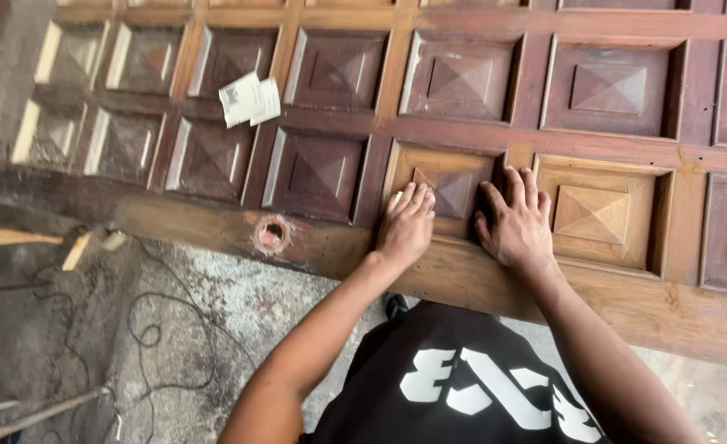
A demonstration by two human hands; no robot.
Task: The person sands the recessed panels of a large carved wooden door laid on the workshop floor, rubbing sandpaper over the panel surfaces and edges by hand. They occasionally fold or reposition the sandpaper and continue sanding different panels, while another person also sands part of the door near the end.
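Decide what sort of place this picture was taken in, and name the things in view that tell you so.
Probably a woodworking or door-refinishing workshop. A large carved wooden door lies flat, partly stripped to pale wood where the left hand and right hand press on it. Folded sandpaper sheets lie on it, and cables trail over the rough concrete floor.

Door (pixel 462 271): large wooden slab lying flat, dark reddish-brown, carved with rows of square recessed panels, each with a raised pyramid centre.
Worked panel (pixel 446 191): paler, bare-looking wood, square, pyramid centre partly covered by fingers; sits in the row nearest the door's edge.
Neighbouring panel (pixel 598 214): equally pale, just right of it.
Edge rail: broad plank, lighter along the near side.
Lock hole (pixel 271 234): round, bored through the rail, well left of the pale panels.
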